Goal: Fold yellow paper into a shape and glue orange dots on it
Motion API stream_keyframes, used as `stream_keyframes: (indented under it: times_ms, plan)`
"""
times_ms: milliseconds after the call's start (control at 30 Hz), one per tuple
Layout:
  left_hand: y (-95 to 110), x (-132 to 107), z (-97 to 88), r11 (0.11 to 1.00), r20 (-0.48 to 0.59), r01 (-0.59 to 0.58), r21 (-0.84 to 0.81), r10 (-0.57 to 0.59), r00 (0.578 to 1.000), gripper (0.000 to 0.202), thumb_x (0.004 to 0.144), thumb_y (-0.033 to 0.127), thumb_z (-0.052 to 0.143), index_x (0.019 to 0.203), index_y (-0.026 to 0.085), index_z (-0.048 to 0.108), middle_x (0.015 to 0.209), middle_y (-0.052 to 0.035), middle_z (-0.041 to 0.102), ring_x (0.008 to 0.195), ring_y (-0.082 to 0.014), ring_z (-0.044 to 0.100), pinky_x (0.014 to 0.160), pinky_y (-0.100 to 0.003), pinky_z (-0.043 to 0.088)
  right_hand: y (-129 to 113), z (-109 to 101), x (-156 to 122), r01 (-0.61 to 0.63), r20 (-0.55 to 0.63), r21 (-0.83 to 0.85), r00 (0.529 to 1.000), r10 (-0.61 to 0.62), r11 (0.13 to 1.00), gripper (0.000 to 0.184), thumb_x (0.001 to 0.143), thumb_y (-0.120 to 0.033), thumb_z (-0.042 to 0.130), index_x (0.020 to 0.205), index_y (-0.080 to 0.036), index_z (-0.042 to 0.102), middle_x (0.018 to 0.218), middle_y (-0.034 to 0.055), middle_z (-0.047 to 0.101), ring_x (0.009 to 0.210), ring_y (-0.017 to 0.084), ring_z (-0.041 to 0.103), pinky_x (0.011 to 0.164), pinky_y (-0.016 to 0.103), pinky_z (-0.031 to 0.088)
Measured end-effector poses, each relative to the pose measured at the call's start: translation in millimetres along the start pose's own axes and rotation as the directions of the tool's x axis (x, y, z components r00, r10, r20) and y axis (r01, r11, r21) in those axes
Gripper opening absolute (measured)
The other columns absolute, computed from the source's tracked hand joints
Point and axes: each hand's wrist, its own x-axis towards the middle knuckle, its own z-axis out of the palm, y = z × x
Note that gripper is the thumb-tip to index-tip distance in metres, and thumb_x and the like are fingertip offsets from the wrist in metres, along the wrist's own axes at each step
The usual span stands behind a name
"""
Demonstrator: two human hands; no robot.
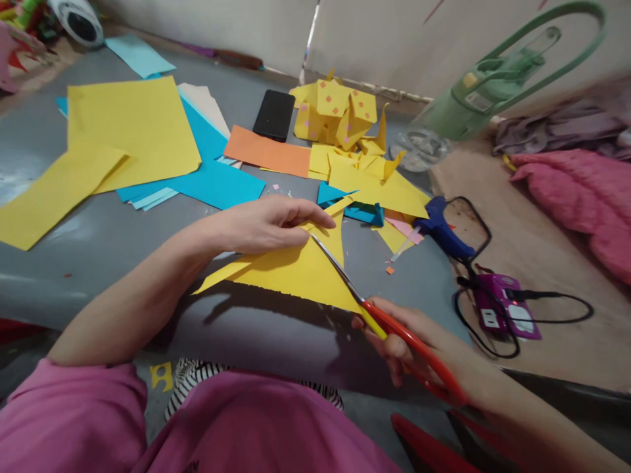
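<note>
My left hand [273,223] rests on a cut sheet of yellow paper [296,272] near the table's front edge, holding it with thumb and fingers. Some of its fingertips are hidden. The sheet's near edge is ragged, and narrow yellow strips stick out past the hand. In my right hand [399,328] are scissors with red handles [419,351], their blades lying across the sheet's right part and pointing at the left thumb. A yellow part shows beside the red handle; whether it belongs to the scissors I cannot tell.
Behind lie blue paper [217,180], a large yellow sheet [131,131], an orange strip [269,152] and a black phone [275,115]. A spotted yellow paper model [340,112] stands near the wall. At right are a blue glue gun [446,230], purple power adapter [507,305] and green bottle [478,98].
</note>
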Motion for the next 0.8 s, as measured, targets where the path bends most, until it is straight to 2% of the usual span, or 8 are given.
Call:
stream_keyframes:
  times_ms: [67, 167, 233, 367, 433, 533, 633, 800]
  plan:
    - [1.0, 0.1, 0.5, 0.999, 0.003, -0.023, 0.032, 0.023, 1.0, 0.045, 0.089, 0.024, 0.048, 0.132, 0.021, 0.061, 0.119, -0.0047, 0.068, 0.099, -0.0165, 0.059, 0.087, -0.027, 0.045, 0.2, -0.4, 1.0, 0.011, 0.004, 0.014, 1.0, -0.011, 1.0, 0.054, 0.073, -0.068, 0.071, 0.095, -0.019, 0.058, 0.067, -0.0065, 0.044, 0.05, 0.006, 0.042, 0.043, 0.019, 0.047]
    - [0.0, 0.1, 1.7, 0.996, 0.019, -0.036, 0.078, 0.034, 0.999, 0.047, 0.088, 0.029, 0.053, 0.133, 0.019, 0.058, 0.119, -0.0057, 0.067, 0.103, -0.018, 0.059, 0.092, -0.029, 0.044, -0.7, -0.4, 2.3, 0.015, 0.018, 0.033, 1.0, -0.015, 0.999, 0.051, 0.075, -0.064, 0.071, 0.096, -0.02, 0.058, 0.067, -0.0065, 0.044, 0.051, 0.007, 0.041, 0.043, 0.019, 0.047]
    - [-2.1, 0.1, 2.9, 0.996, 0.0, -0.034, 0.085, 0.034, 0.999, 0.052, 0.087, 0.03, 0.056, 0.138, 0.019, 0.054, 0.114, -0.0063, 0.068, 0.098, -0.0183, 0.06, 0.088, -0.029, 0.045, -2.1, 0.0, 2.9, 0.008, 0.012, 0.035, 1.0, -0.009, 0.999, 0.051, 0.077, -0.064, 0.069, 0.098, -0.019, 0.057, 0.067, -0.0067, 0.043, 0.052, 0.007, 0.041, 0.044, 0.019, 0.047]
    - [-5.4, 0.6, 5.3, 1.0, -0.059, 0.011, 0.012, -0.01, 0.998, 0.074, 0.085, 0.03, 0.062, 0.152, 0.021, 0.032, 0.098, -0.0034, 0.068, 0.082, -0.017, 0.06, 0.072, -0.027, 0.044, -3.6, 0.0, 4.6, -0.009, 0.002, 0.028, 1.0, 0.009, 1.0, 0.051, 0.078, -0.064, 0.069, 0.099, -0.02, 0.055, 0.067, -0.0068, 0.042, 0.053, 0.007, 0.041, 0.046, 0.02, 0.048]
    - [-5.4, 0.7, 5.9, 0.999, -0.075, 0.037, 0.03, -0.035, 0.997, 0.068, 0.085, 0.029, 0.062, 0.148, 0.02, 0.038, 0.096, -0.0031, 0.068, 0.08, -0.017, 0.06, 0.069, -0.027, 0.042, -2.7, -1.1, 5.9, -0.009, 0.005, 0.026, 1.0, 0.009, 1.0, 0.052, 0.077, -0.064, 0.069, 0.099, -0.02, 0.055, 0.068, -0.0067, 0.042, 0.052, 0.007, 0.041, 0.046, 0.02, 0.048]
    - [-4.3, 0.3, 6.2, 0.991, -0.1, 0.034, 0.127, -0.021, 0.995, 0.047, 0.088, 0.029, 0.056, 0.135, 0.019, 0.054, 0.095, -0.0035, 0.067, 0.083, -0.0178, 0.059, 0.071, -0.028, 0.04, -0.1, -3.6, 8.3, -0.012, 0.001, 0.021, 1.0, 0.012, 1.0, 0.051, 0.077, -0.064, 0.069, 0.099, -0.02, 0.054, 0.071, -0.0063, 0.043, 0.051, 0.006, 0.042, 0.044, 0.019, 0.047]
    - [-3.9, -0.5, 6.2, 0.986, -0.101, 0.017, 0.168, 0.0, 0.995, 0.038, 0.092, 0.03, 0.049, 0.128, 0.021, 0.059, 0.095, -0.0022, 0.067, 0.085, -0.0171, 0.058, 0.071, -0.026, 0.039, 2.0, -5.4, 10.2, -0.006, 0.01, 0.01, 1.0, 0.006, 1.0, 0.05, 0.078, -0.063, 0.067, 0.099, -0.02, 0.054, 0.072, -0.0062, 0.041, 0.05, 0.006, 0.041, 0.043, 0.019, 0.046]
    - [-3.5, -0.5, 4.9, 0.998, -0.043, 0.02, 0.052, -0.018, 0.999, 0.034, 0.091, 0.026, 0.047, 0.123, 0.021, 0.06, 0.101, -0.0006, 0.066, 0.088, -0.0151, 0.058, 0.074, -0.024, 0.042, 1.2, -5.9, 10.8, 0.023, 0.056, -0.004, 0.998, -0.023, 1.0, 0.052, 0.081, -0.066, 0.065, 0.102, -0.02, 0.054, 0.071, -0.0067, 0.04, 0.051, 0.005, 0.04, 0.044, 0.018, 0.047]
